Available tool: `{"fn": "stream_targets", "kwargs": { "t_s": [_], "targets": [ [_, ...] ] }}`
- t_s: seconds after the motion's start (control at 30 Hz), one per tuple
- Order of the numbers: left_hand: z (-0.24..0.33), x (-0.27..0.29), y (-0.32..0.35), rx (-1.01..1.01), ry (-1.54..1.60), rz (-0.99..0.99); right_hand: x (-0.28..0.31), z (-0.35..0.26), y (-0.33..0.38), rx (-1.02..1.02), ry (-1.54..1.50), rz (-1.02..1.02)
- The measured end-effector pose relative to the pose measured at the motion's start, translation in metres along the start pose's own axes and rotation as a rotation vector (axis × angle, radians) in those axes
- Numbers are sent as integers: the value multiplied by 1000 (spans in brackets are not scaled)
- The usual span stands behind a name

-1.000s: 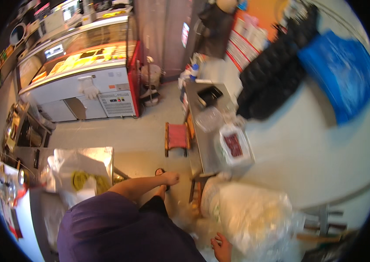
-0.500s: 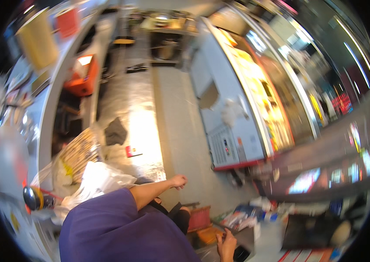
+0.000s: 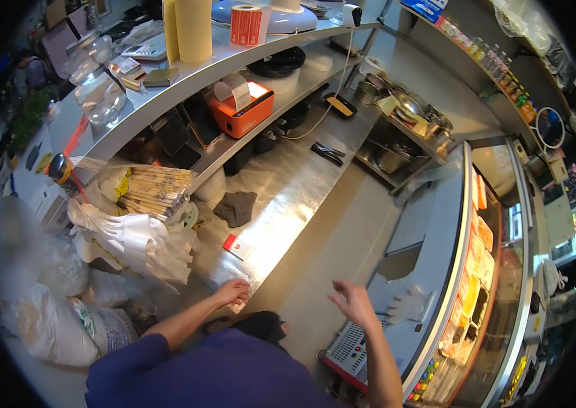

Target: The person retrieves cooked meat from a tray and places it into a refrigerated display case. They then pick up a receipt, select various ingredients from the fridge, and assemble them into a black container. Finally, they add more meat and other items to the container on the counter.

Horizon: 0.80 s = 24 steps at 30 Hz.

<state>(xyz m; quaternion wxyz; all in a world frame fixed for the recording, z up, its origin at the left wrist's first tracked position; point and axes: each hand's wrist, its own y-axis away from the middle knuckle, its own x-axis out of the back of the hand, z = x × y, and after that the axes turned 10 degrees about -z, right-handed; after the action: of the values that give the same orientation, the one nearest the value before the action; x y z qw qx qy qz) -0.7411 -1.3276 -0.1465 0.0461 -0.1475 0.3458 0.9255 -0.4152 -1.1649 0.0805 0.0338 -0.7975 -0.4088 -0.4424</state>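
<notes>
In the head view, the left hand [image 3: 232,292] rested at the near edge of the steel counter [image 3: 301,183]. Its fingers [image 3: 240,300] were curled together and bent down onto a small piece of clear wrap [image 3: 239,307] that lay at the counter edge, directly under the fingertips. Whether the fingers pinched the wrap or only touched it, I cannot tell. A small red and white card [image 3: 237,246] lay on the counter just beyond this hand, apart from the fingers. A dark grey cloth [image 3: 236,207] lay further along the counter, well apart from the hand.

The right hand [image 3: 350,302] was in the air above the floor [image 3: 342,238] of the aisle. Its fingers [image 3: 337,288] were spread loosely and a little bent, and they held nothing. Near it, to the right, a white glove [image 3: 410,304] lay on the side of the display case [image 3: 465,272]. A grey keypad device [image 3: 350,350] was just below the right forearm.

To the left of the left hand stood a heap of white plastic bags [image 3: 135,241], and behind it a bundle of chopsticks [image 3: 155,192]. An orange printer [image 3: 241,109] stood on the lower shelf [image 3: 281,102] over the counter.
</notes>
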Motion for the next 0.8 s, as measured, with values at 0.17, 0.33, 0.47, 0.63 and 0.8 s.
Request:
{"fn": "stream_targets", "kwargs": {
  "t_s": [0.17,0.33,0.47,0.63,0.8],
  "targets": [
    [-10,-28,38,-141,99,284,77,-52,-149,315,-280,-26],
    [-11,-45,17,-314,218,585,156,-142,-308,714,-21,189],
    [44,-47,-18,-368,314,688,177,-235,-428,647,-97,31],
    [154,-58,-56,-470,324,668,168,-260,-487,707,-607,-461],
    [192,-38,-61,-473,16,751,222,-211,-409,659,-861,-554]
  ]
}}
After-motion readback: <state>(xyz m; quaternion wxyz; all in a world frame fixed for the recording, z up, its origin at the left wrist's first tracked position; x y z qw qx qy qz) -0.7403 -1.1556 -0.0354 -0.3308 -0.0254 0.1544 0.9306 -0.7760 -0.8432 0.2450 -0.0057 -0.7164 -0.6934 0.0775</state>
